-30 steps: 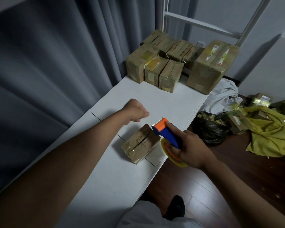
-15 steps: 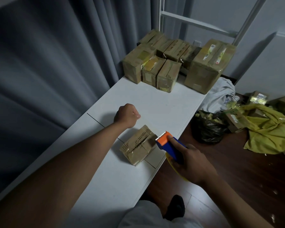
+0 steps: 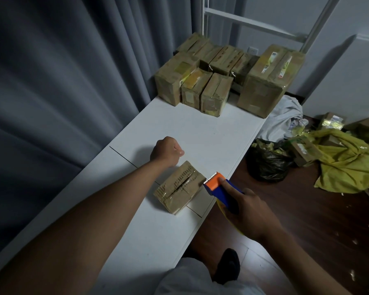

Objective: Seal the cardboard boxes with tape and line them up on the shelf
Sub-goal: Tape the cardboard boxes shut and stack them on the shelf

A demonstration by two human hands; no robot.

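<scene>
Head view, near to far: right hand [image 3: 250, 211] wrapped round blue-and-orange tape dispenser [image 3: 219, 189], toothed edge at right end of small cardboard box [image 3: 180, 186] lying on white table [image 3: 158, 226]. Left hand [image 3: 167, 151] fisted, gripping nothing, just beyond box. Farther back, taped boxes [image 3: 202, 81] clustered at table's end; labels on large box [image 3: 266, 79] unreadable.

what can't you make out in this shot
Head view only:
- Tape roll: mostly hidden behind the right hand and dispenser.
- Left hand: fingers curl away; what they hold, if anything, is hidden.
- Box: fresh tape indistinguishable in dim light.
- Far box labels: too small.
</scene>
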